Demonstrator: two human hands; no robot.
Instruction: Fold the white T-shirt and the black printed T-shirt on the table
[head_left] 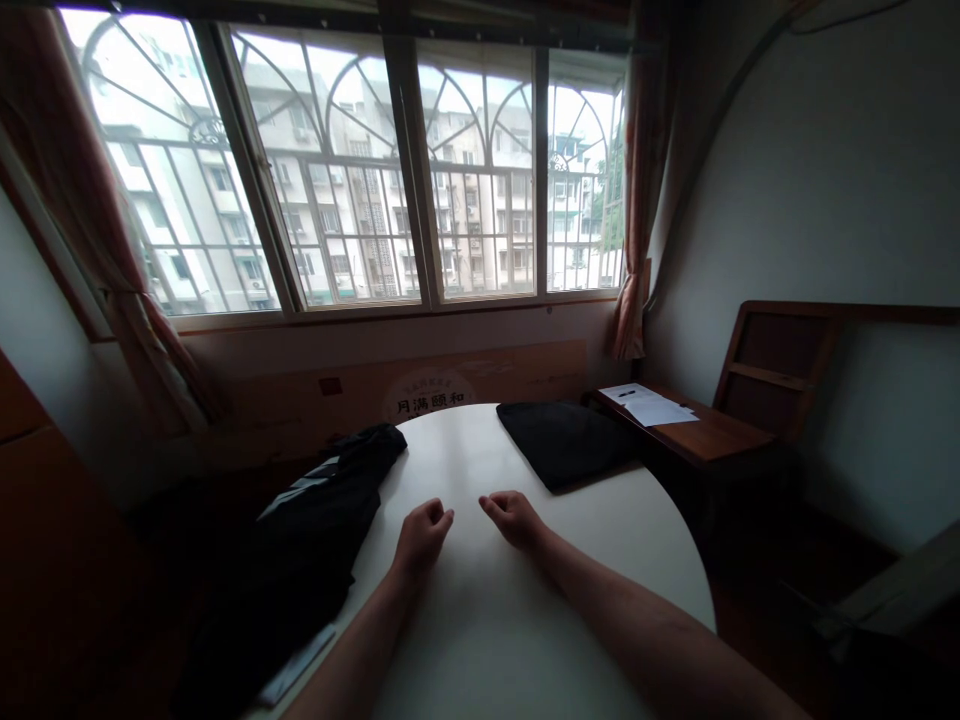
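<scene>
My left hand (422, 532) is closed in a fist over the white round table (465, 640), its thumb lying on top. Across a small gap, my right hand (513, 518) is also curled into a fist, thumb towards the left one. Nothing shows in either hand, and the two do not touch. To the left of my left hand, a black garment with white stripes (322, 520) drapes over the table's edge. A flat black cloth item (566, 445) lies beyond my right hand, at the table's far right side.
A wooden bench or low table (720, 445) at the right bears white papers (660, 410) and a dark pen (627, 393). A white, flat object (298, 665) lies at the table's near left edge. Barred windows (480, 180) with pink curtains (637, 200) line the far wall.
</scene>
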